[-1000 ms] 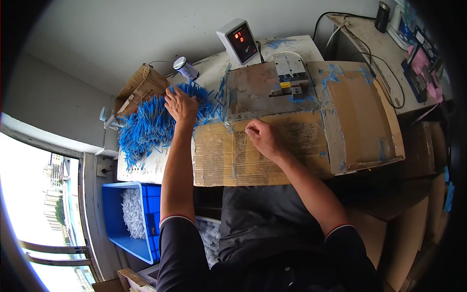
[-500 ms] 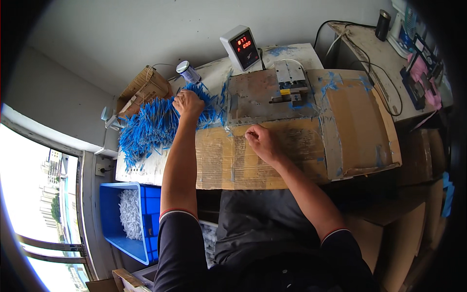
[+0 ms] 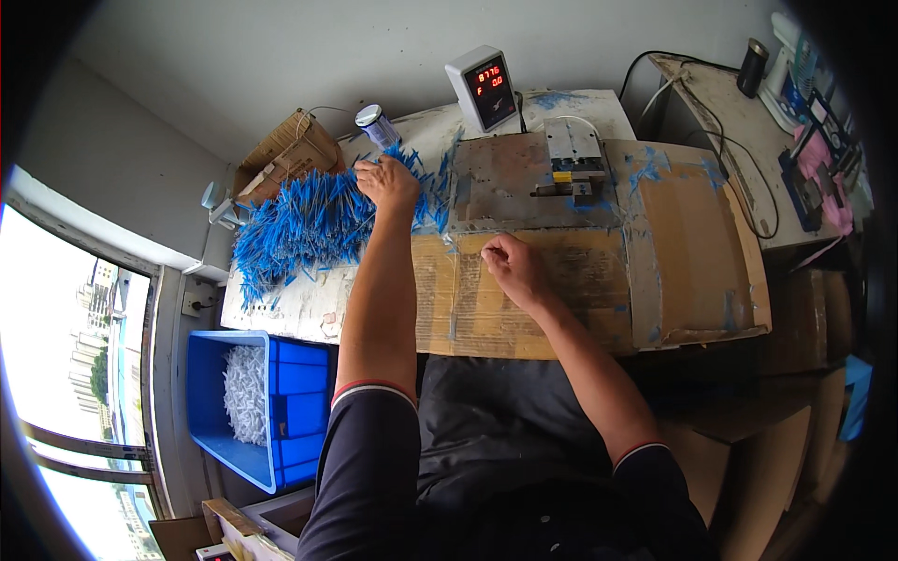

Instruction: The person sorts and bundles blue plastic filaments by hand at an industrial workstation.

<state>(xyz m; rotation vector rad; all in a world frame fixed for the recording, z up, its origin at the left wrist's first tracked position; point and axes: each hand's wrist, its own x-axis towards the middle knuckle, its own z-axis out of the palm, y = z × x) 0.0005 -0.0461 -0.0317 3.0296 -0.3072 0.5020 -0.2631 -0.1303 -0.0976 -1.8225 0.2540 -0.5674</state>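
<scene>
My left hand (image 3: 386,182) reaches to the right end of a heap of thin blue plastic sticks (image 3: 304,224) on the worktable. Its fingers are curled down and closed, and what lies between them is hidden. My right hand (image 3: 514,266) hovers low over the brown cardboard sheet (image 3: 533,323) at the table's front. Thumb and fingers are pressed together there, and anything in them is too small to make out. Beyond the right hand, a small metal fixture (image 3: 573,154) with a yellow part sits on a stained metal plate (image 3: 496,178).
A white box with a red digital display (image 3: 481,89) stands behind the plate. Beside the heap are a white-lidded can (image 3: 376,126) and an open carton (image 3: 290,154). A blue bin (image 3: 297,388) of white pieces stands below left; a cardboard tray (image 3: 702,248) lies right.
The view has shifted slightly. My left hand has moved a little to the right along the heap, while my right hand stays closed over the cardboard. The display's digits have changed.
</scene>
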